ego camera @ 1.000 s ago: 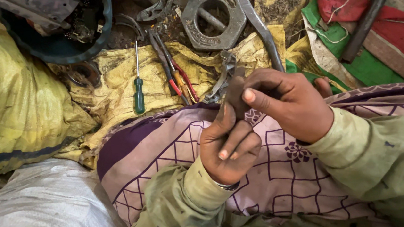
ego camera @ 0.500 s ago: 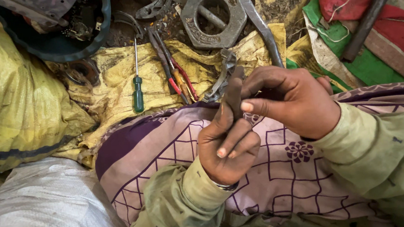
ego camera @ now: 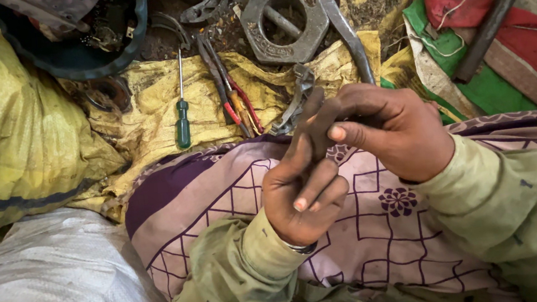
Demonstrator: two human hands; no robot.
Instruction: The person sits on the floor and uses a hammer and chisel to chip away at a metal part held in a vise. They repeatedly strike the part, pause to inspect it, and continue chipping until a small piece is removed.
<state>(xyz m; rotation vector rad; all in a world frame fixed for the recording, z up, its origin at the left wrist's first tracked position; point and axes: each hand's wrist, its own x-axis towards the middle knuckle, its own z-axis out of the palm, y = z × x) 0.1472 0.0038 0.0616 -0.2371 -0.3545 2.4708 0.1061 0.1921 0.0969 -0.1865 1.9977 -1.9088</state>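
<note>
Hands [ego camera: 347, 157] pinch small dark grimy part [ego camera: 316, 137].

Both hands [ego camera: 340, 157] grip a dark piece [ego camera: 315, 127]; screwdriver [ego camera: 182, 113] nearby.

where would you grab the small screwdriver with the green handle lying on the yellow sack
Grip the green-handled screwdriver by its thick green handle, coming from above with fingers on its left and right sides. It lies flat on the yellow sack, thin metal shaft pointing away. The handle is the widest part, and the red-handled pliers to its right lie apart from it.
</note>
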